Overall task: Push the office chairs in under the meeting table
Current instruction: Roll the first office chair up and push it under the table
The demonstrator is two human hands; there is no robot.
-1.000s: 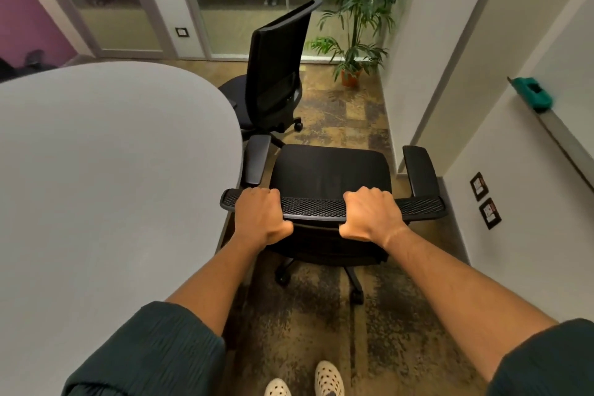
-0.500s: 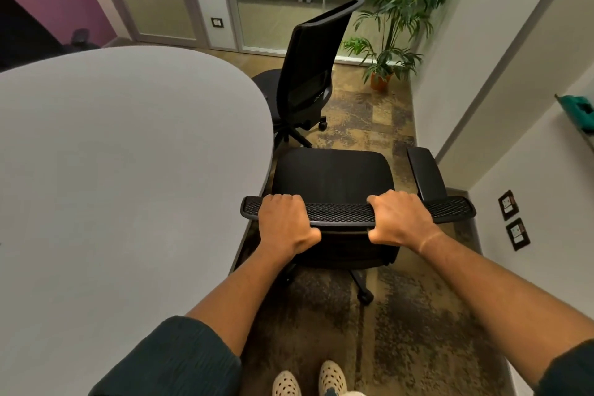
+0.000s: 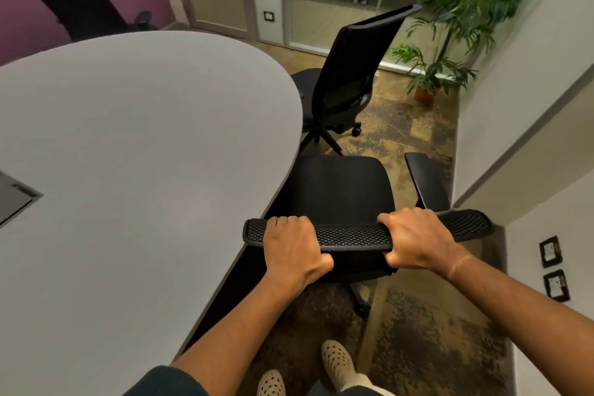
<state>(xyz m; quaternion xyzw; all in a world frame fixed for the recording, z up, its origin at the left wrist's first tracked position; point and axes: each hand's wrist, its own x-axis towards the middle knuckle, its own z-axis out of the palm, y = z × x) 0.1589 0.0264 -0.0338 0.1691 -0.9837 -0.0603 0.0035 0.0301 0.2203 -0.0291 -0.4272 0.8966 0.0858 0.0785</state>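
Observation:
A black office chair (image 3: 340, 190) stands right in front of me, its seat beside the curved edge of the grey meeting table (image 3: 135, 170). My left hand (image 3: 294, 247) and my right hand (image 3: 418, 239) both grip the mesh top of its backrest (image 3: 353, 235). The chair's left side is under the table's edge and its left armrest is hidden; the right armrest (image 3: 426, 180) sticks out. A second black chair (image 3: 350, 74) stands further along the table, its seat partly under the top.
A white wall (image 3: 530, 125) with sockets (image 3: 551, 251) runs close along the right. A potted plant (image 3: 450, 26) stands in the far corner by the glass partition. A third dark chair (image 3: 74, 0) stands beyond the table. My feet (image 3: 334, 360) are on patterned carpet.
The chair has rolled left toward the table; its left armrest went under the top. My view swung left and one foot stepped forward. Both hands kept their grip.

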